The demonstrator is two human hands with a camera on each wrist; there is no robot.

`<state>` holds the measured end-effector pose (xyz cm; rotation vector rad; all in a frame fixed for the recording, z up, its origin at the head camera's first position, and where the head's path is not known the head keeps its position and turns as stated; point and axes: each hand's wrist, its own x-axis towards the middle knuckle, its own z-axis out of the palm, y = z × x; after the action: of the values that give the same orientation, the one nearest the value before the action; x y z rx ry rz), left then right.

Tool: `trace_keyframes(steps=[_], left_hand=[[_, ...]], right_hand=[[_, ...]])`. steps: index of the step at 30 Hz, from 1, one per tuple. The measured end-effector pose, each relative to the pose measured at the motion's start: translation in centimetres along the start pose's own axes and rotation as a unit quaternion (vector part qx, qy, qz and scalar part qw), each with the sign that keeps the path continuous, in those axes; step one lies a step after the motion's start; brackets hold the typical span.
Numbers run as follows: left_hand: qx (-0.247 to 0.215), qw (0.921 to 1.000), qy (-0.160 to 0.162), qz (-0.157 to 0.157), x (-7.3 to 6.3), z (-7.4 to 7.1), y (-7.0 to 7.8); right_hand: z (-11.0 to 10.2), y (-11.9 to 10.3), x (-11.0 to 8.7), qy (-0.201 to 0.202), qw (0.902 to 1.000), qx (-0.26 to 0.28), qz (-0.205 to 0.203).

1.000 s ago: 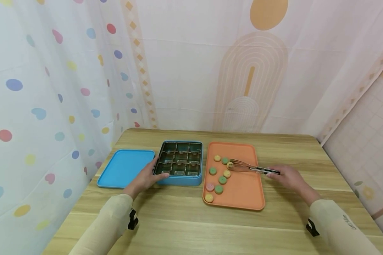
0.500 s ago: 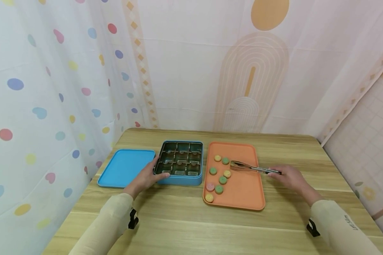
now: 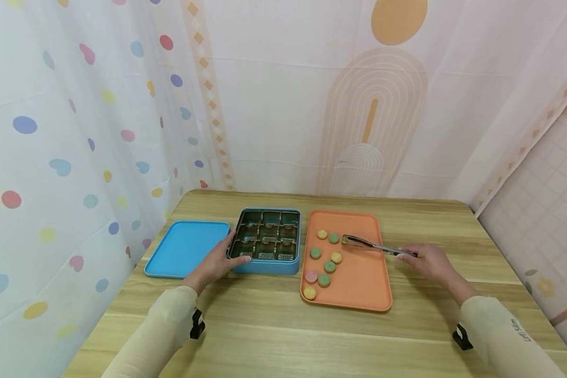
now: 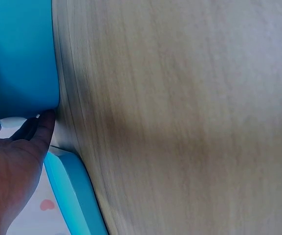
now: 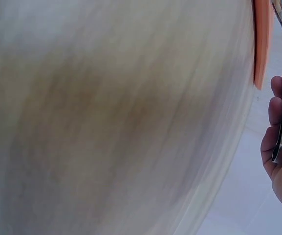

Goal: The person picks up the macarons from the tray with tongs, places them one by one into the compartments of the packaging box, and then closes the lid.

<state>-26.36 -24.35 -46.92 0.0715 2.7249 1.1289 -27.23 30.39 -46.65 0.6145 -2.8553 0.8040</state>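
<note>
My right hand (image 3: pixel 427 261) grips the handles of metal tongs (image 3: pixel 375 247) held over the orange tray (image 3: pixel 359 289). A yellowish piece (image 3: pixel 345 240) shows between the slotted tips, mostly hidden by them. Small round macarons (image 3: pixel 329 267) in yellow, green and pink lie along the tray's left half. Around the near-left corner of a blue square box (image 3: pixel 266 268), my left hand (image 3: pixel 216 262) holds on, thumb at the front rim and fingers against the left wall. The box's dark insert (image 3: pixel 268 232) has several bare compartments.
A flat blue lid (image 3: pixel 186 249) lies left of the box, close beside my left hand. The wooden table (image 3: pixel 274 341) ends at a patterned curtain (image 3: pixel 274 105) behind. Box and tray stand side by side with a narrow gap.
The yellow macaron at the tongs' tips no longer shows whole on the tray; the tongs have closed around it and turned slightly. My left hand keeps its place on the box.
</note>
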Motion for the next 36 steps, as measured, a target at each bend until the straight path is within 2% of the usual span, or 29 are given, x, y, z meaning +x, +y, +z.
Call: trace_keyframes(steps=[9,23,31,36], left_hand=[[0.004,1.0000,0.002,0.001,0.0,0.0,-0.2],[-0.004,1.0000,-0.003,0.004,0.0,0.0,-0.1],[-0.003,1.0000,-0.004,0.005,0.0,0.0,-0.2],[-0.001,1.0000,-0.002,0.004,-0.1,-0.1,-0.1]], right_hand=[[-0.2,-1.5,0.8,-0.018,0.9995,0.018,0.020],[1.0,-4.9,2.7,-0.023,0.9977,0.063,0.009],[1.7,-6.8,3.7,-0.041,0.9964,0.074,0.006],[2.2,-7.9,4.0,-0.039,0.9959,0.082,-0.007]])
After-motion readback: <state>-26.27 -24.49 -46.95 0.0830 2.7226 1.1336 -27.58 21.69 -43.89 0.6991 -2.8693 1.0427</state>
